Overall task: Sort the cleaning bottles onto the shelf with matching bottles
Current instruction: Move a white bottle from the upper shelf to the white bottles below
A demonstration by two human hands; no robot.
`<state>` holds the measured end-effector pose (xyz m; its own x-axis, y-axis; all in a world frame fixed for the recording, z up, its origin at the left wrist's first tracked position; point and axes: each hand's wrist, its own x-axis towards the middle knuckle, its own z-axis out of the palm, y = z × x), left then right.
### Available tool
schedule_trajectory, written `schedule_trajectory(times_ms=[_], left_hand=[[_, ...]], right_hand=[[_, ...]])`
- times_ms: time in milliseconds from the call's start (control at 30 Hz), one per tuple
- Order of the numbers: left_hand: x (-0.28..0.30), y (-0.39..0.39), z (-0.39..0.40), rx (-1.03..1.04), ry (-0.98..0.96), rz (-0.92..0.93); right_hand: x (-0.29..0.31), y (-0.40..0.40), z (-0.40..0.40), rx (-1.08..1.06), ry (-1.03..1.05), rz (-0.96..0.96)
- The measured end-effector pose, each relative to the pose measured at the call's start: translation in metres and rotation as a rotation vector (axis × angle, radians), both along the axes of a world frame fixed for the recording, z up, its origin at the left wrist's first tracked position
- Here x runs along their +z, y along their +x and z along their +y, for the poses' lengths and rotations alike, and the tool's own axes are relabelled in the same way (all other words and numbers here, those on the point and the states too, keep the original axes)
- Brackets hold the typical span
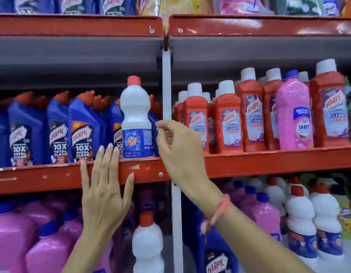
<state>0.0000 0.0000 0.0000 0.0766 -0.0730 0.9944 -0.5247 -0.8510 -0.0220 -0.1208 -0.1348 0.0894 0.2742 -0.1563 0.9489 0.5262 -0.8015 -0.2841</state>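
Note:
A white Rin bottle [135, 117] with a red cap stands upright at the front edge of the middle shelf [269, 162], among blue Harpic bottles [82, 131]. My right hand [178, 146] hovers just right of the bottle, fingers curled and apart, holding nothing. My left hand [103, 192] is spread flat against the red shelf edge below and left of the bottle. A pink Shanti bottle [294, 113] stands among red Harpic bottles [227, 123] on the right half of the same shelf.
On the shelf below stand pink bottles [46, 247] at left, a white red-capped bottle [147, 243] in the middle, and several white bottles [326, 219] at right. A grey upright post [166, 83] splits the shelving. More packs fill the top shelf.

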Motion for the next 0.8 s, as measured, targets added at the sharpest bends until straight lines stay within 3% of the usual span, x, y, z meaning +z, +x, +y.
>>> schedule_trajectory(times_ms=[267, 433, 800], left_hand=[[-0.001, 0.017, 0.006, -0.002, 0.025, -0.144], [-0.002, 0.019, 0.007, 0.017, 0.032, -0.143], [-0.002, 0.020, 0.007, 0.026, 0.024, -0.148]], right_hand=[[0.013, 0.047, 0.041, -0.256, -0.038, 0.251], [0.015, 0.061, 0.044, -0.331, 0.016, 0.209], [0.033, 0.054, 0.035, -0.217, 0.107, 0.064]])
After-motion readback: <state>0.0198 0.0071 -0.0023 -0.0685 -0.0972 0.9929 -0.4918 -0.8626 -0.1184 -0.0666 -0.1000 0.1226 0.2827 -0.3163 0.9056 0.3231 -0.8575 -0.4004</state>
